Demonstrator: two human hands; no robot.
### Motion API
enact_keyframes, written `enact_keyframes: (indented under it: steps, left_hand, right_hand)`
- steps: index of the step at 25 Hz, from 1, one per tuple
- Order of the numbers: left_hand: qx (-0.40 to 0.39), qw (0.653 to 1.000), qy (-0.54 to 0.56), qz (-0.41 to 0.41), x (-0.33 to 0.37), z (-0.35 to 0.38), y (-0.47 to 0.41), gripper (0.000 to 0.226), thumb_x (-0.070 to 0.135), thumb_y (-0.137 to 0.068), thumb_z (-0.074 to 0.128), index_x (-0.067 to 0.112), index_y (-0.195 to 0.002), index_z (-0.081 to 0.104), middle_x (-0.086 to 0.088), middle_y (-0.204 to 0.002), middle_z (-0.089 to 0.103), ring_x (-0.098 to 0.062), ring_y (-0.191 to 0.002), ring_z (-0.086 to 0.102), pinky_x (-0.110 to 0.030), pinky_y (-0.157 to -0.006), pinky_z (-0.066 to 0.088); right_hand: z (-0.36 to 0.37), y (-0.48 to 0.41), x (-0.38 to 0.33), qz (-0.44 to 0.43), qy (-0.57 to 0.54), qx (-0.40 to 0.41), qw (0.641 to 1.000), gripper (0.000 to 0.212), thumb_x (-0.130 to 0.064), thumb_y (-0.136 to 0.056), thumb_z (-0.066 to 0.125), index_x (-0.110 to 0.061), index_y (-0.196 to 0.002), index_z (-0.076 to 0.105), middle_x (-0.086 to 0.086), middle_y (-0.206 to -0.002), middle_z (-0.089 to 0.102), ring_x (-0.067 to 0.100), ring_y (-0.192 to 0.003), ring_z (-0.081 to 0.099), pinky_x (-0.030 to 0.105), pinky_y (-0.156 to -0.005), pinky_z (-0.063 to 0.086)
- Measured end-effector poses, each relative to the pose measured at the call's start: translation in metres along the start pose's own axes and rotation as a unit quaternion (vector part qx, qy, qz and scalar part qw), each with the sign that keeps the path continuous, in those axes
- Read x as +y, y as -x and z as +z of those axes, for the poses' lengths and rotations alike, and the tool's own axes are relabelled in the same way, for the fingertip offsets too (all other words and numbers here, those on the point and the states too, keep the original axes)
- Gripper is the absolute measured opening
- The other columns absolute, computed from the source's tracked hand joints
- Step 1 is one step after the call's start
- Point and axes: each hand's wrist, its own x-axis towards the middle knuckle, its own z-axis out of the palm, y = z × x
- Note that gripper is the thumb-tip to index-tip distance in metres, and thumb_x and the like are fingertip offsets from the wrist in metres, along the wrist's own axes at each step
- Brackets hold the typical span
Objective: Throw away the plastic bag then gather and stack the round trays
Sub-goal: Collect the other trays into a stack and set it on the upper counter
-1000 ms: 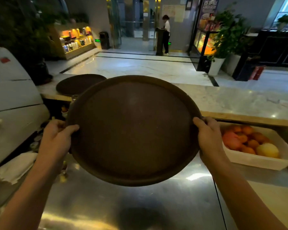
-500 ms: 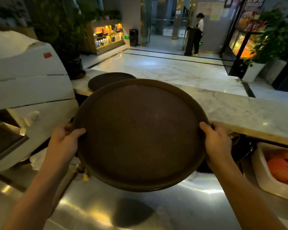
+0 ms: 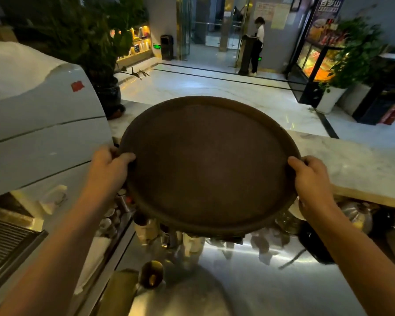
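Observation:
I hold a large dark brown round tray [image 3: 209, 165] level in front of me, above the edge of the marble counter [image 3: 356, 163]. My left hand [image 3: 108, 169] grips its left rim, thumb on top. My right hand [image 3: 311, 179] grips its right rim the same way. The held tray hides the stretch of counter behind it, so the second round tray that lay there cannot be seen now. No plastic bag is in view.
A big white machine [image 3: 39, 133] stands close on the left, its grille [image 3: 7, 242] below. Bottles and cups [image 3: 146, 226] crowd the shelf under the tray. A steel worktop [image 3: 249, 281] lies below, a small metal jug [image 3: 151, 275] on it. A person [image 3: 258, 44] stands far off.
I have carried the tray to the left and forward over the counter. The second tray on the counter has gone out of sight behind it. The fruit tub on the right has left the view.

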Motion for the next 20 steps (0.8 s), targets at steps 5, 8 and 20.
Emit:
enact_keyframes:
  steps: [5, 8, 20]
  left_hand:
    - [-0.026, 0.999, -0.020, 0.022, 0.011, 0.000, -0.092, 0.018, 0.027, -0.090, 0.057, 0.011, -0.096, 0.050, -0.014, -0.091, 0.057, -0.028, -0.080, 0.058, -0.049, -0.071, 0.052]
    - [-0.045, 0.999, -0.013, 0.022, 0.026, 0.012, -0.141, 0.018, 0.023, -0.092, 0.055, 0.008, -0.101, 0.050, -0.015, -0.091, 0.053, -0.023, -0.071, 0.054, -0.043, -0.066, 0.053]
    - [-0.090, 0.991, -0.091, -0.041, 0.016, 0.083, -0.331, 0.026, 0.013, -0.093, 0.052, -0.001, -0.115, 0.057, -0.016, -0.091, 0.050, -0.019, -0.059, 0.043, -0.028, -0.049, 0.031]
  right_hand:
    - [0.058, -0.043, -0.036, -0.013, 0.060, 0.010, 0.998, 0.033, -0.026, -0.099, 0.043, 0.000, -0.113, 0.056, 0.025, -0.111, 0.061, 0.032, -0.091, 0.059, 0.051, -0.084, 0.048]
    - [0.084, -0.084, -0.053, -0.021, 0.076, 0.008, 0.997, 0.034, -0.021, -0.097, 0.043, 0.006, -0.114, 0.054, 0.032, -0.107, 0.058, 0.030, -0.084, 0.053, 0.041, -0.068, 0.043]
    - [0.211, -0.236, -0.072, 0.000, 0.159, -0.031, 0.987, 0.010, -0.015, -0.097, 0.039, -0.008, -0.105, 0.043, 0.016, -0.103, 0.051, 0.032, -0.087, 0.056, 0.040, -0.063, 0.054]
